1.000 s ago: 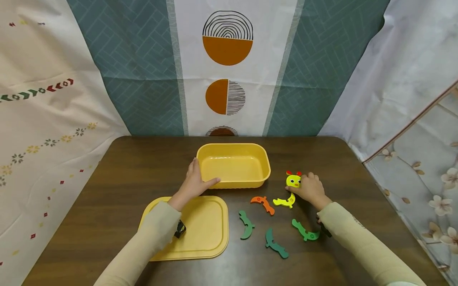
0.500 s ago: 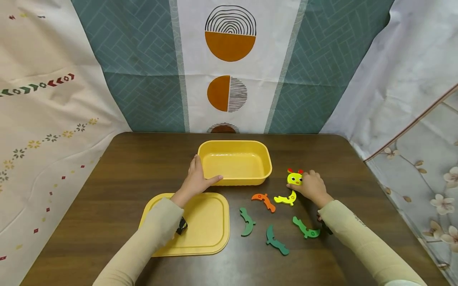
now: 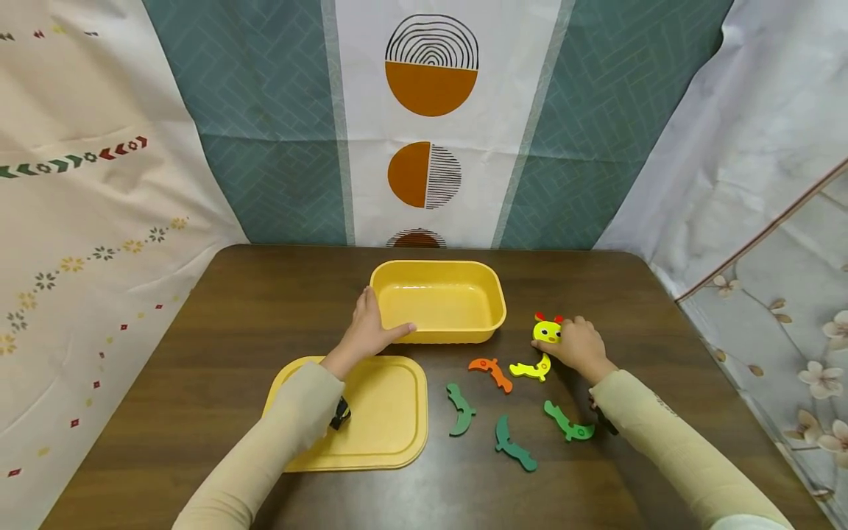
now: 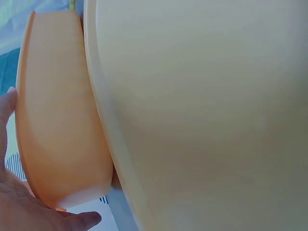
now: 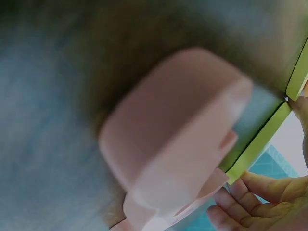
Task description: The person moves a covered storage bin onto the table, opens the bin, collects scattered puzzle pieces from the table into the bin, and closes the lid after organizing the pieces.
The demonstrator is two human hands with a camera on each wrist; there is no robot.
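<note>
At the near left corner of a yellow bin (image 3: 437, 337), my left hand (image 3: 367, 331) lies with the thumb along the front wall and the fingers along the left side. The left wrist view shows a fingertip at the rim of the bin (image 4: 62, 106). My right hand (image 3: 578, 346) pinches a yellow puzzle piece shaped like an animal's face (image 3: 546, 331), with eyes and red antennae, its right part hidden by the fingers. Just below it lies a yellow curved puzzle piece (image 3: 532, 368). Fingertips (image 5: 250, 180) meet a yellow-green edge in the right wrist view.
Left of centre lies a yellow lid (image 3: 391, 419), under my left forearm. Between lid and right arm are an orange curved piece (image 3: 492, 373) and several green ones, including a dark green piece (image 3: 513, 445) and a bright green piece (image 3: 568, 423). Cloth hangs behind the table (image 3: 291, 294).
My right thumb has moved up from the gap below the yellow face piece onto its lower edge. The left hand stays at the bin. The head view has shifted slightly.
</note>
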